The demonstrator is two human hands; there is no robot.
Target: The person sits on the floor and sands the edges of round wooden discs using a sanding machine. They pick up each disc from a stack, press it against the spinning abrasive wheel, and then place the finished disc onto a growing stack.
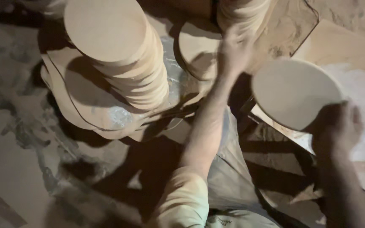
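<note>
R hand [339, 126] grips pale disc [294, 93]. L hand [233, 52] blurred at rear stack [241, 12], grip unclear. Tall disc stack [119, 55] left of disc; dusty floor [9, 126].

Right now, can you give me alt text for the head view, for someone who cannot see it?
Seen from above, the right hand holds a pale round wooden disc over a dusty work table, while the left hand reaches to a stack of discs ahead. A taller leaning stack stands to the left on flat board offcuts.

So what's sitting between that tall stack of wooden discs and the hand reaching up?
In the head view, one flat disc lies between the tall stack and the left hand.
</note>
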